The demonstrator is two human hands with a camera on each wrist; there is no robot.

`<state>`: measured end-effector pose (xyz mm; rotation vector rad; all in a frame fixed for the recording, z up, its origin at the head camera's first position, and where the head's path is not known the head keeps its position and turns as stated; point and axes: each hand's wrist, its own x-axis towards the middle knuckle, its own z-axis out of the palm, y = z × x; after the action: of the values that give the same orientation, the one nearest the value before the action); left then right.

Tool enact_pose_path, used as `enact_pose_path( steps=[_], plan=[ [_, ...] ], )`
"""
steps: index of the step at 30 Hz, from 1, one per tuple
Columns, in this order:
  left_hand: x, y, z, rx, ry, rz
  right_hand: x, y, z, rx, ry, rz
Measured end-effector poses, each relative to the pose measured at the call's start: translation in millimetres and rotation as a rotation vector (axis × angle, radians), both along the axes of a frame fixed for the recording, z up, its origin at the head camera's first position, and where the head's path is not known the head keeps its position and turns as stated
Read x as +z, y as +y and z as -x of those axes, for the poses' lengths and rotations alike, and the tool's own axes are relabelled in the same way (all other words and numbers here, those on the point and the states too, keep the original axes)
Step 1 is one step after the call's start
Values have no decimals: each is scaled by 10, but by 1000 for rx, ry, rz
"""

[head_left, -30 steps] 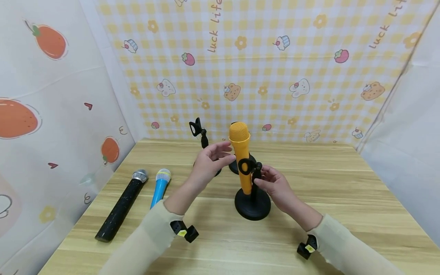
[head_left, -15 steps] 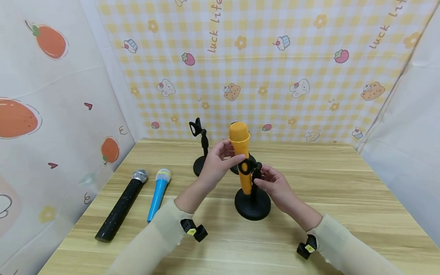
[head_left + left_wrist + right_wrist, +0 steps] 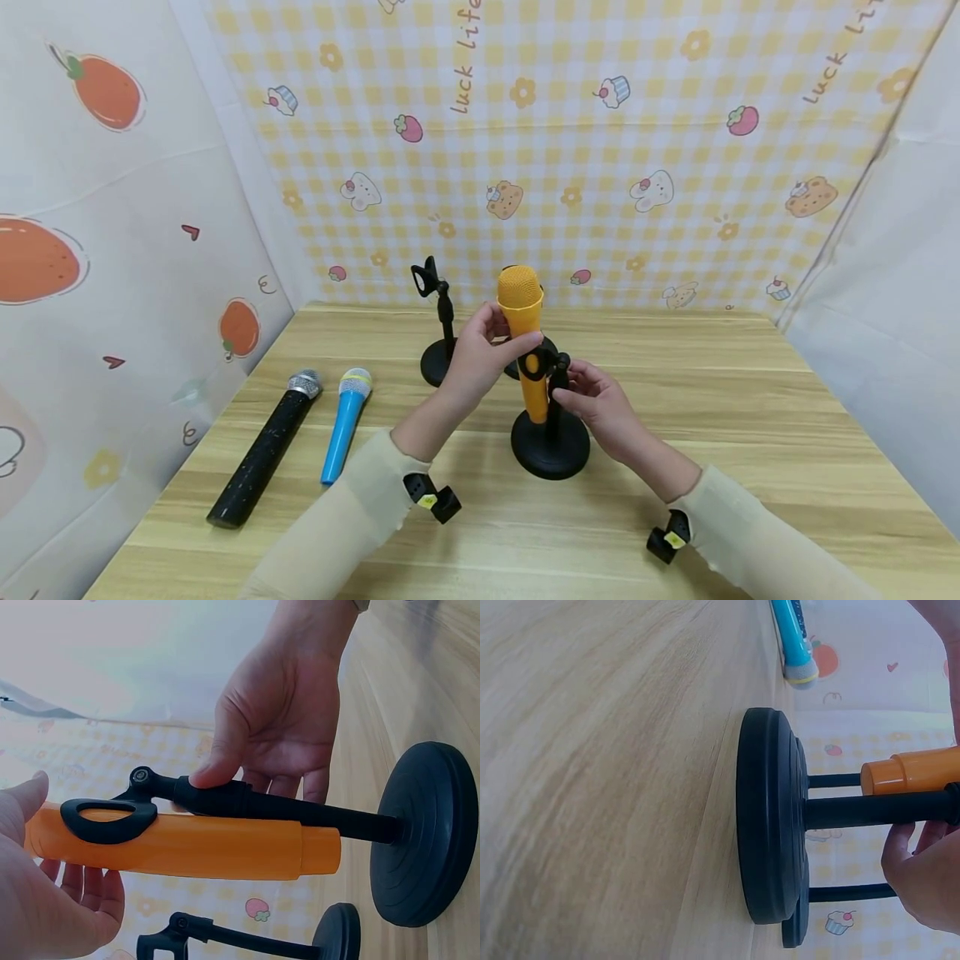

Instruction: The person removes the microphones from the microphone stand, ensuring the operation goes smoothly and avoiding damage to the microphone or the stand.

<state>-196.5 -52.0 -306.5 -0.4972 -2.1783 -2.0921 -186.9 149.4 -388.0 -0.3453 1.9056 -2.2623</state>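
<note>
An orange microphone (image 3: pixel 533 398) sits in the clip of a black microphone stand (image 3: pixel 550 457), tilted slightly with its mesh head up. My left hand (image 3: pixel 478 357) grips the microphone's upper body just above the clip, the thumb across its near side and the fingers behind. My right hand (image 3: pixel 604 412) holds the stand's pole below the clip joint between thumb and fingers. In the left wrist view the clip ring (image 3: pixel 112 832) wraps around the orange body, whose lower end (image 3: pixel 321 851) hangs beside the pole, above the round base.
Left on the wooden table (image 3: pixel 720 400) lie a black microphone (image 3: pixel 258 458) and a blue microphone (image 3: pixel 343 429). Behind stands another black stand (image 3: pixel 446 312) with its clip up. A further stand's base (image 3: pixel 550 343) shows partly behind the orange microphone.
My left hand has moved right from beside the orange microphone and closed around its upper body, the thumb now across it. My right hand keeps its hold on the stand.
</note>
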Motion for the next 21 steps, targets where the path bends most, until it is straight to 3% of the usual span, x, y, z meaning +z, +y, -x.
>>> enact_pose_path(
  steps=[21],
  plan=[
    [-25, 56, 27, 49, 7, -10, -5, -1, 10, -7, 3, -3]
  ],
)
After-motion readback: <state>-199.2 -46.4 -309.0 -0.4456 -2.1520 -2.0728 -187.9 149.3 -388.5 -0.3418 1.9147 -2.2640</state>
